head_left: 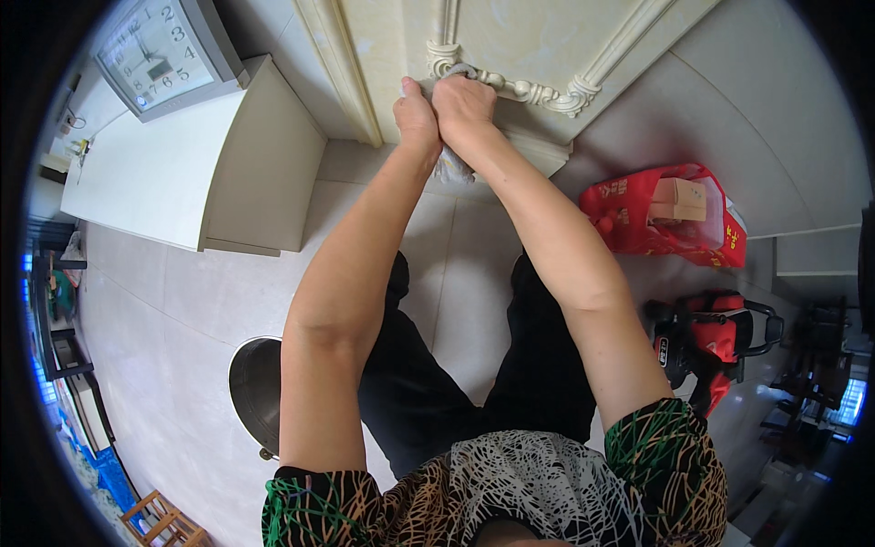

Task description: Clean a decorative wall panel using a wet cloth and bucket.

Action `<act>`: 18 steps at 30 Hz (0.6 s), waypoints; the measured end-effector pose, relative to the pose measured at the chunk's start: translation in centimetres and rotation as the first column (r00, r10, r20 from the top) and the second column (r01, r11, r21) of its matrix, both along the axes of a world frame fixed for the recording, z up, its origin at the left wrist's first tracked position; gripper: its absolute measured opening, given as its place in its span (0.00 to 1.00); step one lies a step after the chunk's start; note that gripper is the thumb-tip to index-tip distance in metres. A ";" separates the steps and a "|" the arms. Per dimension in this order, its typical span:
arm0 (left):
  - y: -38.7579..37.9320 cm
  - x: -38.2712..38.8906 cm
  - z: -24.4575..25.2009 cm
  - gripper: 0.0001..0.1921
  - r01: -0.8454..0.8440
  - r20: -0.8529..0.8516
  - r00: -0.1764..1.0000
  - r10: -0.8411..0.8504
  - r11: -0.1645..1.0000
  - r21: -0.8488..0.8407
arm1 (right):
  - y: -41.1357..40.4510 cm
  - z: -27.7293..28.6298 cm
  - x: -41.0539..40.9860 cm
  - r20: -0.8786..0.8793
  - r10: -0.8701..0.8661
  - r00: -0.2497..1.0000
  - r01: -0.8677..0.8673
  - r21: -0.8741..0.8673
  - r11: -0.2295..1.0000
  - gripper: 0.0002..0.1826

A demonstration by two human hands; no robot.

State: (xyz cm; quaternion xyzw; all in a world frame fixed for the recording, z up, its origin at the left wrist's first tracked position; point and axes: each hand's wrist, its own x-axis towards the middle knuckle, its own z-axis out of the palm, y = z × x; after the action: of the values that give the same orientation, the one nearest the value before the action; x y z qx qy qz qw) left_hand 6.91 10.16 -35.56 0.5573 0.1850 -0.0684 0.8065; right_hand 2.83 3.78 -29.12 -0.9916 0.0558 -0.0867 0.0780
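Note:
Both my hands are together at the lower part of a cream panel with carved moulding (530, 89). My right hand (465, 102) is a fist around a grey-white cloth (453, 167), pressed close to the moulding's left corner. Right beside it, my left hand (417, 122) grips the same cloth with the thumb pointing up. Part of the cloth hangs below my wrists, and a fold shows above my right knuckles. The stretch of panel behind my hands is hidden.
A white cabinet (263, 171) with a square clock (160, 58) on it stands to the left. At right are a red bag (618, 219) holding a box (677, 198) and a red-black machine (714, 335). A metal bucket (254, 390) sits by my left elbow, partly hidden.

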 end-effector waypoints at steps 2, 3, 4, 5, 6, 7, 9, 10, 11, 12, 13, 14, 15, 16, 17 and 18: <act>0.1 0.2 -0.1 0.31 0.003 0.033 0.999 -0.001 0.999 -0.047 | 0.0 -0.3 0.8 -0.004 -0.009 1.000 0.009 -0.040 0.999 0.12; 0.2 0.2 -0.1 0.31 0.000 0.061 0.998 0.006 0.996 -0.095 | 0.0 -0.5 1.0 -0.004 -0.011 1.000 0.011 -0.037 0.999 0.12; 0.1 0.1 0.0 0.31 0.002 0.062 0.998 0.004 0.996 -0.093 | -0.1 -0.7 1.2 0.006 -0.035 0.999 0.035 -0.049 0.998 0.12; 0.0 0.1 0.1 0.27 -0.010 0.038 0.999 0.014 0.996 -0.085 | -0.3 -0.8 1.3 0.017 -0.059 0.998 0.060 -0.062 0.996 0.12; 0.4 -0.2 0.4 0.23 -0.029 0.013 0.999 0.030 0.997 -0.073 | -0.1 -0.5 1.1 0.016 -0.056 0.998 0.057 -0.058 0.997 0.12; 0.8 -0.5 0.7 0.23 -0.032 0.012 0.999 0.033 0.997 -0.071 | -0.2 -0.2 0.7 0.002 -0.044 0.999 0.044 -0.067 0.997 0.13; 1.4 -1.0 1.1 0.24 0.023 0.042 0.999 -0.020 0.997 -0.070 | -0.2 0.4 0.2 -0.009 -0.030 1.000 0.029 -0.077 0.997 0.13; 1.6 -1.1 1.2 0.24 0.020 0.045 0.999 -0.017 0.997 -0.072 | -0.2 0.6 0.0 -0.009 -0.025 1.000 0.024 -0.050 0.998 0.12; 1.8 -1.1 1.4 0.24 0.027 0.039 0.999 -0.026 0.999 -0.022 | -0.2 0.8 -0.2 -0.011 -0.021 1.000 0.020 -0.023 1.000 0.12; 1.8 -1.1 1.5 0.25 0.038 0.033 0.999 -0.039 0.999 0.024 | -0.6 0.2 -0.5 -0.009 -0.021 1.000 0.021 -0.029 0.999 0.12; 1.6 -1.3 1.5 0.25 0.043 0.030 0.999 -0.044 0.999 0.015 | -1.2 -1.0 -1.0 -0.069 -0.068 0.995 0.071 0.048 0.996 0.11; 1.3 -1.6 1.6 0.25 0.058 0.004 0.998 -0.058 0.997 0.047 | -1.9 -2.0 -1.2 -0.133 -0.110 0.985 0.126 0.120 0.985 0.11; 1.7 -1.4 1.3 0.26 0.062 -0.019 0.998 -0.060 0.994 0.086 | -1.8 -1.8 -1.4 -0.131 -0.104 0.986 0.120 0.120 0.986 0.11; 2.0 -1.3 1.0 0.26 0.054 -0.018 0.998 -0.053 0.995 0.086 | -1.6 -1.5 -1.6 -0.146 -0.132 0.980 0.158 0.183 0.970 0.11; 2.3 -1.2 0.7 0.27 0.022 -0.001 1.000 -0.022 0.997 0.073 | -1.4 -1.2 -1.7 -0.163 -0.157 0.974 0.195 0.246 0.950 0.12; 2.0 -1.4 0.7 0.27 -0.002 0.013 1.000 0.001 0.999 0.054 | -2.3 -1.5 -1.9 -0.083 -0.174 0.981 0.190 0.272 0.943 0.13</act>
State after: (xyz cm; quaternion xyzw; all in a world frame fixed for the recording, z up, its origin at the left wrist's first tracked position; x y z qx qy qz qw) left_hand 5.51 12.18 -34.91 0.5792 0.1820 -0.0590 0.7924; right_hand 0.96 1.49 -30.63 -0.9634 0.1610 -0.0560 0.2070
